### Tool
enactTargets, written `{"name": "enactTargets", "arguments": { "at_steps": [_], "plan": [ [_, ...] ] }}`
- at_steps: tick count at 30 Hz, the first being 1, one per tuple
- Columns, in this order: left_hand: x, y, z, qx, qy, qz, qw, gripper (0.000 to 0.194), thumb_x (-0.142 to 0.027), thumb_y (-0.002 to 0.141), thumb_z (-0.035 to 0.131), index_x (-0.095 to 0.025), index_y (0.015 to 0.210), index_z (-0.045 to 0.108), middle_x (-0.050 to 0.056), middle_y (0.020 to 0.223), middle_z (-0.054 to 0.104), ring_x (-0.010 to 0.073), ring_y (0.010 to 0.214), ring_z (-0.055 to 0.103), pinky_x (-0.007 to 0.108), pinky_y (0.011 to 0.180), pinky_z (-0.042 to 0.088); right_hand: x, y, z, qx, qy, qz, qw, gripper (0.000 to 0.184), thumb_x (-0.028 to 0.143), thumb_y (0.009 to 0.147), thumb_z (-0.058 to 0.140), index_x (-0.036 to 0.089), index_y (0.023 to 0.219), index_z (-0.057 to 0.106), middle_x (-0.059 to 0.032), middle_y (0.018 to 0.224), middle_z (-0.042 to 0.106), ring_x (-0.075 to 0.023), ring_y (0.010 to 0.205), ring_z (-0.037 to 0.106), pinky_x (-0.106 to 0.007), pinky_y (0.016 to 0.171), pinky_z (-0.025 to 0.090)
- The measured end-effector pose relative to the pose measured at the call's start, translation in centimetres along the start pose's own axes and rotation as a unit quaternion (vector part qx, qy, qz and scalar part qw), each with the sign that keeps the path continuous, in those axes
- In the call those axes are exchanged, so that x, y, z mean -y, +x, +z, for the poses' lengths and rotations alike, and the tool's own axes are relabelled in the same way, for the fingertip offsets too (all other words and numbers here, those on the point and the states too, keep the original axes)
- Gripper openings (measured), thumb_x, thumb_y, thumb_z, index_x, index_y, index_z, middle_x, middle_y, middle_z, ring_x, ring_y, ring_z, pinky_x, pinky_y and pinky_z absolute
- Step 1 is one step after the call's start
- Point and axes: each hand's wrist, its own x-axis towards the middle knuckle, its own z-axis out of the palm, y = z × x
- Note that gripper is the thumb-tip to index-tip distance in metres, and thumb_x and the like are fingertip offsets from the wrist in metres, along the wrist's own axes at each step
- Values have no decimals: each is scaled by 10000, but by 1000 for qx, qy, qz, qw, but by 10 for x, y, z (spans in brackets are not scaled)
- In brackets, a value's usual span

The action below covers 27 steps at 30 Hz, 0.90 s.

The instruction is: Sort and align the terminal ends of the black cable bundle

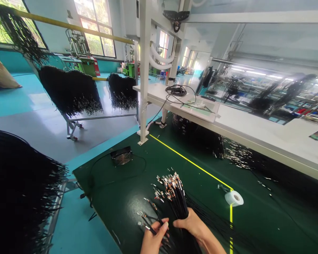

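Note:
A thick bundle of black cables (178,201) rises over the green table, its tips ending in small metal connectors with orange and white parts. Wrapped around that bundle is my right hand (193,225), thumb across the front. Just left of it, my left hand (156,234) pinches a few loose black cables (147,225) below their connector ends. Several other single cable ends fan out between the two hands and the bundle's head. The lower part of the bundle runs out of view at the bottom edge.
A roll of clear film (234,198) lies on the green table (122,187) to the right, near a yellow tape line. A small fan (121,156) sits at the far left. Black cables hang from racks (71,90) at left. A white shelf (235,123) crosses above the table.

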Motion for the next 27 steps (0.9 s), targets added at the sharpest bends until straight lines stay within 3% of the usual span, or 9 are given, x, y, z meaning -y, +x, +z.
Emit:
{"name": "enactTargets", "arguments": {
  "at_steps": [5,10,15,21,27],
  "plan": [
    [3,-1,-1,17,-50,29,998,556,-537,502,722,-162,905,643,35,747,651,144,645,569,268,614,423,-1,3,-6,-8,-8,15,1000,163,165,466,613,127,619,572,68,476,482,-66,460,385,-239,479,307],
    [5,2,3,31,-84,40,995,484,-518,543,709,-156,839,582,49,763,664,149,647,587,252,581,397,14,-9,1,27,-18,-1,999,155,159,466,617,102,609,637,11,572,606,-90,559,494,-239,581,372],
    [5,4,8,46,-36,41,997,504,-571,539,681,-133,780,616,45,681,646,159,654,578,263,610,410,10,-8,5,82,-3,-13,997,185,216,465,668,117,610,610,32,534,567,-91,524,483,-247,556,376],
    [-3,2,12,29,21,78,996,455,-555,569,657,-136,746,637,33,660,643,148,634,544,261,630,430,-8,3,3,71,-33,-14,997,175,193,476,656,118,632,632,31,551,578,-91,534,479,-255,579,381],
    [-9,0,14,16,96,121,988,337,-456,685,573,-140,779,641,24,623,627,160,614,541,266,639,435,-5,1,2,76,-29,-13,997,147,190,470,653,123,600,640,32,545,585,-90,552,472,-256,607,380]
  ]
}}
